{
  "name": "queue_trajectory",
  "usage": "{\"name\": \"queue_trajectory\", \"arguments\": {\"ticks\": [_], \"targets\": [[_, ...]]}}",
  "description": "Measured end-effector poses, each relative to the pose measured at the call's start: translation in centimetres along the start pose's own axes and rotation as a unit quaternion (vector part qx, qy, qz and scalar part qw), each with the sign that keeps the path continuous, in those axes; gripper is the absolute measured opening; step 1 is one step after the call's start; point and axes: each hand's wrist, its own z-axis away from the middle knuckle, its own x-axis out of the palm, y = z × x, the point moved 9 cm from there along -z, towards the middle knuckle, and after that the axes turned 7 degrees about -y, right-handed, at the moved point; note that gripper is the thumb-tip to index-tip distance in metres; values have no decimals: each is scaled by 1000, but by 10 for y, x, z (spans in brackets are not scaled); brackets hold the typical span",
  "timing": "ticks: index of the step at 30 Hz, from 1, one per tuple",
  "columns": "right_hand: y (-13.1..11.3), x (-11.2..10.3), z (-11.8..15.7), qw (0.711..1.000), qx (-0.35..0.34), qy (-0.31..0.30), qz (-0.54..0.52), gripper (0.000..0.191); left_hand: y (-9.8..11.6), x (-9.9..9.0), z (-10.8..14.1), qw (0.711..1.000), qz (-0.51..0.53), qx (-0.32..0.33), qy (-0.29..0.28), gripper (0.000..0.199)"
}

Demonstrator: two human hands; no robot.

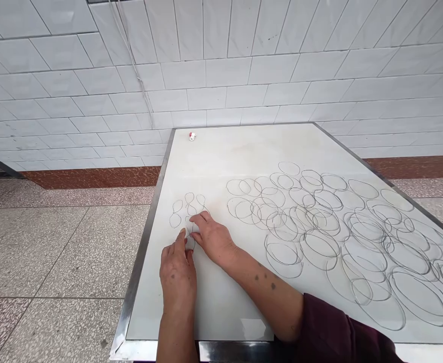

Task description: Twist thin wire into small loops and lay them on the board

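A thin dark wire-like loop point(194, 244) lies on the white tabletop between my two hands, bent into a small figure-eight shape. My left hand point(178, 269) rests at its near left side, with the fingertips close together on the loop. From the right, my right hand point(214, 238) pinches the loop's upper part between thumb and index finger. Just beyond the fingers are several similar small figure-eight loops point(175, 220), lying flat. My right hand partly covers some of them.
Many larger thin loops point(322, 245) are spread, overlapping, over the right half of the table point(240, 151). A small red and white object point(192, 136) sits near the far left corner. A metal edge point(140, 267) borders the table, and a tiled wall point(229, 73) stands behind it.
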Motion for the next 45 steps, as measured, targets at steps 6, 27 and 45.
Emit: {"name": "queue_trajectory", "arguments": {"ticks": [6, 27, 45], "targets": [[-9, -1, 2, 991, -118, 60, -16, 51, -3, 1, 1, 1000, 10, -12, -6, 48], [-16, 8, -4, 984, -179, 3, -2, 36, -7, 2, 1, 999, 22, -46, 8, 48], [-13, 6, -9, 987, -149, -9, -58, 14, -5, 0, 2, 999, -18, -26, 34, 44]]}}
